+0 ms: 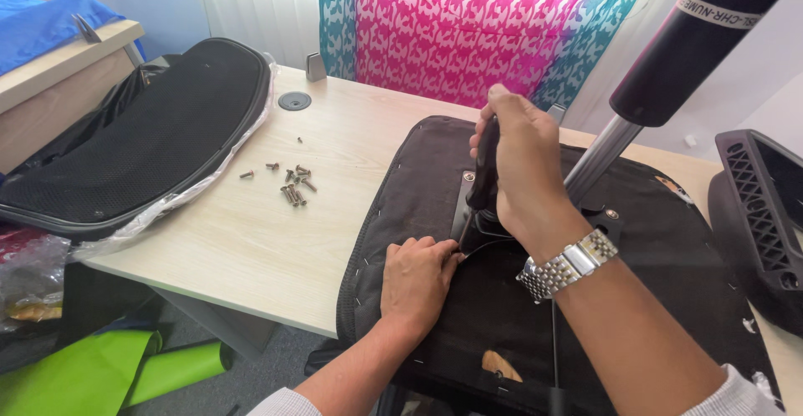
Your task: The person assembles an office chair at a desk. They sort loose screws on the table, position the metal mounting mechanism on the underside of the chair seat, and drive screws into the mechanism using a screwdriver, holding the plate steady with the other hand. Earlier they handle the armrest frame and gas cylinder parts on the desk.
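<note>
An upturned black chair seat (669, 240) lies on the light wooden table (259, 232), its underside up, with a metal plate and a gas cylinder (661, 56) rising from its middle. My right hand (519, 173) grips the black handle of a screwdriver (483, 169) held upright, tip down at the plate. My left hand (416, 280) rests on the seat's fabric beside the tip, fingers curled around its base. A metal watch sits on my right wrist.
Several loose screws (290, 183) lie on the table left of the seat. A black mesh chair back (142, 132) in plastic wrap lies at the left. A black plastic armrest part (765, 215) is at the right edge. Green rolls (100, 374) lie on the floor.
</note>
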Tool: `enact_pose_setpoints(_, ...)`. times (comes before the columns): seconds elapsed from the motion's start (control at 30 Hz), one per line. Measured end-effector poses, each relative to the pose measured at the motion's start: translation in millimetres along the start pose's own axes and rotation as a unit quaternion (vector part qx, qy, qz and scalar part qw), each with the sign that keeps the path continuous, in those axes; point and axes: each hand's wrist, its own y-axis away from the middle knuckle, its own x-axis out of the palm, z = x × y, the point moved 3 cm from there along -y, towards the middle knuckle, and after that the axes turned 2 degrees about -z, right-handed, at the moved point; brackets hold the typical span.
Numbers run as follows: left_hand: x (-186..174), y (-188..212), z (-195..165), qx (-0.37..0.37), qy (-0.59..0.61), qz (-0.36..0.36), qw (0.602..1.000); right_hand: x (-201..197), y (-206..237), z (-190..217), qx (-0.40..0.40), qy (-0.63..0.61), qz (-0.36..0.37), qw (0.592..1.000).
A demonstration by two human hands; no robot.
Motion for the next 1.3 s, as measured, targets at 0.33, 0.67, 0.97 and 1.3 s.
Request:
enact_pose_setpoints(0.33,-2,3,0,0.011,0.015,-0.032,0.999,3,5,3,-0.001,-0.016,0.140,0.990)
enact_pose_setpoints(0.67,-2,4,0,0.003,0.006,-0.022,1.000,-7,11,7,0.026,-0.022,0.075,0.997)
enact_pose_setpoints(0.97,-1,3,0,0.002,-0.001,-0.021,1.000,-8,-4,9,-0.019,0.034,0.120,0.992)
enact_pose_setpoints(1.3,2,2,0,-0.004,-0.007,-0.016,1.000,-2,13,6,-0.054,0.061,0.053,0.995)
